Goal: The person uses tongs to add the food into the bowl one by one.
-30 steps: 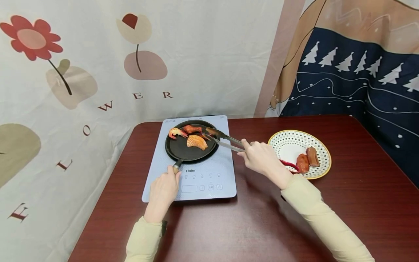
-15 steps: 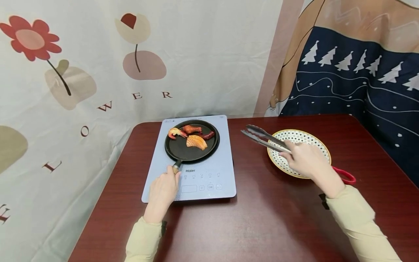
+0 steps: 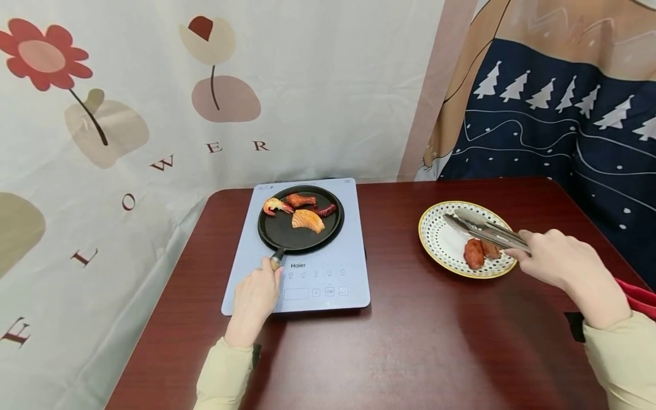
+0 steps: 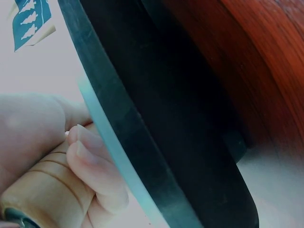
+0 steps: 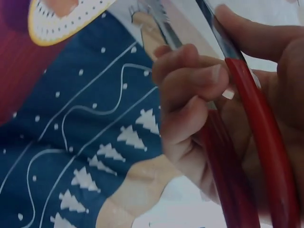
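Note:
My left hand (image 3: 256, 293) grips the wooden handle (image 4: 50, 190) of a black frying pan (image 3: 287, 233), which sits on a pale blue induction cooker (image 3: 328, 302). In the pan lie a shrimp (image 3: 277, 206), a drumstick (image 3: 301, 200), a salmon slice (image 3: 308, 221) and a dark red tentacle piece (image 3: 326, 210). My right hand (image 3: 561, 259) holds metal tongs (image 3: 487, 230) with red handles (image 5: 266, 137), fingers curled round them. The tong tips hang over a dotted oval plate (image 3: 433, 250), with nothing between them. On that plate rest a reddish-brown wing-like piece (image 3: 474, 254) and a brown meat piece (image 3: 490, 249), partly hidden by the tongs.
Everything stands on a dark red wooden table (image 3: 410, 341). Behind it hangs a pale curtain (image 3: 333, 85) with flower prints, and a navy cloth (image 3: 543, 136) with white trees at the right. The plate lies right of the cooker.
My right hand has drawn the tongs from over the pan to the right, over the plate. The tentacle piece now shows uncovered in the pan. My left hand keeps its grip on the handle.

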`<action>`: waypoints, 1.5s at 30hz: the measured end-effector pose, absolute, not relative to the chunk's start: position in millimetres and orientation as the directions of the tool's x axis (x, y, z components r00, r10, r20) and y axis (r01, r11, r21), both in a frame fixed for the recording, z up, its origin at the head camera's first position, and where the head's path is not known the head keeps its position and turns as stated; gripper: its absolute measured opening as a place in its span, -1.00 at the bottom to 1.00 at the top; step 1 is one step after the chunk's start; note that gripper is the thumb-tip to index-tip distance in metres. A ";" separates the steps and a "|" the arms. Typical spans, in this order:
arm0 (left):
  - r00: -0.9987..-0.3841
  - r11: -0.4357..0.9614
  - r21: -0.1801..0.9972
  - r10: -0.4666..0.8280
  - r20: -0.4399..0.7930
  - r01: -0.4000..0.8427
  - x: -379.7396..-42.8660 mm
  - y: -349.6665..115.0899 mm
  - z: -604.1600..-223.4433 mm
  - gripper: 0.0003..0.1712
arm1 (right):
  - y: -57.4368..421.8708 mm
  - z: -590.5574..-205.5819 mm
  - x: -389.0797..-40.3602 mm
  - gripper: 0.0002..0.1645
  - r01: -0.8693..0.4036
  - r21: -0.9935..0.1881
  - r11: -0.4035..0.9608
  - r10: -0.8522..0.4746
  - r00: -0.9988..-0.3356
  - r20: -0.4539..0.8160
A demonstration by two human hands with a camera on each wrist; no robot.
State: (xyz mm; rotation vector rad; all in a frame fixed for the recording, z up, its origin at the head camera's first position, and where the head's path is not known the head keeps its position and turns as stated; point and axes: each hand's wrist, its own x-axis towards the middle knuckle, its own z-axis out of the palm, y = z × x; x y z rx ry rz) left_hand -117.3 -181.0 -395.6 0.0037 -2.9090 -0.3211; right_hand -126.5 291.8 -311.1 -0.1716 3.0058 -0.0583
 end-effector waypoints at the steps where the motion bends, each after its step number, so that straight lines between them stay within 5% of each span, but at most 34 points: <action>1: -0.977 0.976 0.215 -0.026 0.211 0.020 -117.2 -181.0 -395.3 -0.67 | 295.5 -311.5 -124.8 -0.36 -0.100 -0.042 0.994 -0.105 -0.985 -0.138; 22: -0.975 0.977 0.214 -0.025 0.222 0.024 -116.3 -180.6 -393.7 -0.66 | 301.6 -311.7 -93.7 -0.48 0.086 -0.010 0.996 0.076 -0.929 -0.362; 45: -0.976 0.976 0.217 -0.034 0.217 0.015 -116.2 -180.8 -394.1 -0.66 | 274.0 -321.9 -87.0 -0.53 0.045 0.007 0.999 0.046 -0.975 -0.217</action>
